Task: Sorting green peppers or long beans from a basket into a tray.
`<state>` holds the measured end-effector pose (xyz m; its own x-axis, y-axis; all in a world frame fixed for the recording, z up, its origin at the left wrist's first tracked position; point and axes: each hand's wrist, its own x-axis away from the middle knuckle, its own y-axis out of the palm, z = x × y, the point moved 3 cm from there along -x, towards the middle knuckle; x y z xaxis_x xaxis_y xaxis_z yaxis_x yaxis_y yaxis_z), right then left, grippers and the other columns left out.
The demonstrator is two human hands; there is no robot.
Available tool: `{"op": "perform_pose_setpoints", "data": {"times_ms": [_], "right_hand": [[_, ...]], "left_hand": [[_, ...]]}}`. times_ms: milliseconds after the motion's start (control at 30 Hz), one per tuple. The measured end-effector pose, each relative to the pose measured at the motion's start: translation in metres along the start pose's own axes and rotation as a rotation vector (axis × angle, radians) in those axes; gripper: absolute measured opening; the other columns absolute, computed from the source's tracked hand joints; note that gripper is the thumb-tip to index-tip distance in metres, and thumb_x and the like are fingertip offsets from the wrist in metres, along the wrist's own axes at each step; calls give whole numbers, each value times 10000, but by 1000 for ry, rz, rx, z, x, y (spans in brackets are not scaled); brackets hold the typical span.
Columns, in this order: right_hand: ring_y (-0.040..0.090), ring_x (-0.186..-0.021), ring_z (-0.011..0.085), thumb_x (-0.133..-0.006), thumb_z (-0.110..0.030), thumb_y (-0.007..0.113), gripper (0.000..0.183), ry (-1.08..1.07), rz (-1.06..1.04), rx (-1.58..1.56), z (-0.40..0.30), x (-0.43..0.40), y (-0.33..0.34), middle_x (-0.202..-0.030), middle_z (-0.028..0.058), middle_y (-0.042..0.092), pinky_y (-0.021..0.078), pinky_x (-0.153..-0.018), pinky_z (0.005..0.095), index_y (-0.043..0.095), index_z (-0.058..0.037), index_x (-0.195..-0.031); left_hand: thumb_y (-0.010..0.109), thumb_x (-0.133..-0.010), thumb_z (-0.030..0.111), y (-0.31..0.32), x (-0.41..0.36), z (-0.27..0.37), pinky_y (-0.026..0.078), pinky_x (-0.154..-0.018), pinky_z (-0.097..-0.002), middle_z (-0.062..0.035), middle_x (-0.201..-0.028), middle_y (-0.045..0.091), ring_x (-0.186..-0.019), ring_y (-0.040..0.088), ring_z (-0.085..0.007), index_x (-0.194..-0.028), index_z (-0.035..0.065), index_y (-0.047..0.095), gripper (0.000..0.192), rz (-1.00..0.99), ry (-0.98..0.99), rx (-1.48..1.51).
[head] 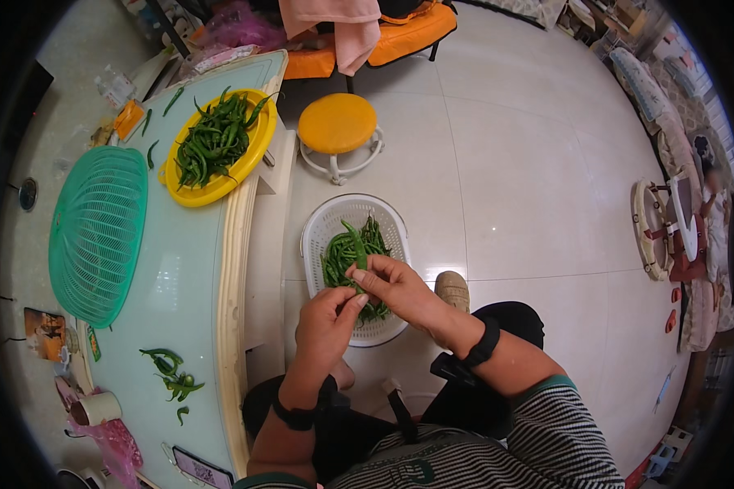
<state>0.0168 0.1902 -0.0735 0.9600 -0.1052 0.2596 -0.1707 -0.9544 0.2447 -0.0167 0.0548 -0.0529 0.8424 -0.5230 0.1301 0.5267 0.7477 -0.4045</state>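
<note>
A long green chili pepper (357, 244) points away from me, pinched in the fingers of my right hand (397, 287). At its lower end, the thumb and forefinger of my left hand (330, 318) come together; what they pinch there is too small to make out. Both hands are over a white perforated plastic basket (315, 229) on the floor. Many green chili peppers (339, 257) lie in that basket, partly hidden by my hands. To the left, a yellow plastic basin (263, 150) heaped with green chili peppers (217, 137) stands at the table's edge.
A glass-topped table (183, 275) runs along my left, holding a green mesh food cover (101, 232), a few loose peppers (174, 379) and a phone (202, 467). Ahead is a yellow-topped stool (337, 122). A baby walker (654, 229) stands far right, near a person by the sofa.
</note>
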Motion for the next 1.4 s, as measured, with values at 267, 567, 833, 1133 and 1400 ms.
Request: {"op": "perform_pose_setpoints", "data": {"times_ms": [267,567,833,1133,1400], "right_hand": [[375,-619,26,-914,-229,538,198,17,-11,-33,0,1,2,-678,-54,457,320,-532,195,558,-59,-815],[371,-612,26,-909,-235,550,211,42,-4,-57,5,0,-2,-668,-54,446,314,-528,200,533,-74,-773],[420,-620,39,-920,-224,523,176,45,84,-103,0,1,-2,-706,-32,475,352,-539,196,550,-51,-910],[480,-670,46,-931,-209,475,218,66,135,-73,-12,7,-10,-840,-8,526,401,-605,194,562,-54,-1057],[472,-679,56,-917,-188,487,203,52,134,-128,-21,12,-18,-789,-27,503,404,-613,193,556,-36,-1033]], "left_hand": [[641,-824,100,0,0,3,440,-617,-248,-76,-757,593,-672,532,-112,-890,-43,621,159,-12,15,-55],[637,-835,95,5,0,-4,417,-571,-215,-26,-710,578,-630,490,-65,-887,-48,613,154,-10,-2,54],[615,-850,99,1,1,-4,411,-570,-223,-12,-700,561,-638,487,-65,-898,-40,620,147,19,53,-5],[534,-888,176,-54,-39,6,389,-550,-225,-3,-634,522,-588,468,-75,-917,-11,648,221,190,-43,53],[540,-899,238,-117,-155,33,375,-541,-201,-2,-669,556,-589,478,-57,-927,-34,626,287,214,51,-70]]}}
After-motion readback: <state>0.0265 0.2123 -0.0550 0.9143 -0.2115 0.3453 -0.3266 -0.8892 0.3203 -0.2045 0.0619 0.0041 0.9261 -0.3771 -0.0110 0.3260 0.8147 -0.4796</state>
